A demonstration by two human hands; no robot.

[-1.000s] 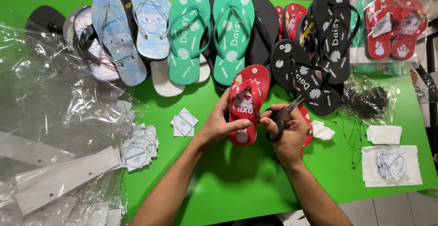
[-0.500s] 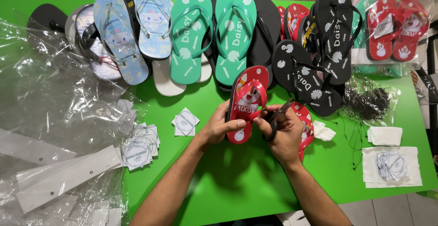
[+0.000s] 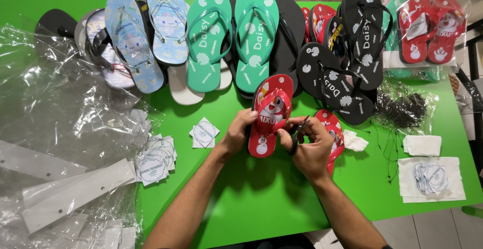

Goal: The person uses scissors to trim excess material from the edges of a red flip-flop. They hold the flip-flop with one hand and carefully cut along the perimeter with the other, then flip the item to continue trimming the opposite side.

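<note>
The left hand (image 3: 237, 134) grips the left edge of a red flip-flop (image 3: 270, 113), held above the green surface (image 3: 261, 198) near its middle. The right hand (image 3: 308, 147) is clenched around dark scissors (image 3: 298, 134) at the strap. A second red flip-flop (image 3: 333, 131) lies just right, under that hand.

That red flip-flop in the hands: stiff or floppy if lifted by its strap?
The red flip-flop is probably light foam and may flex slightly. The left hand steadies its edge easily. It lies flat on the green table, so it is unlikely to roll.
</note>
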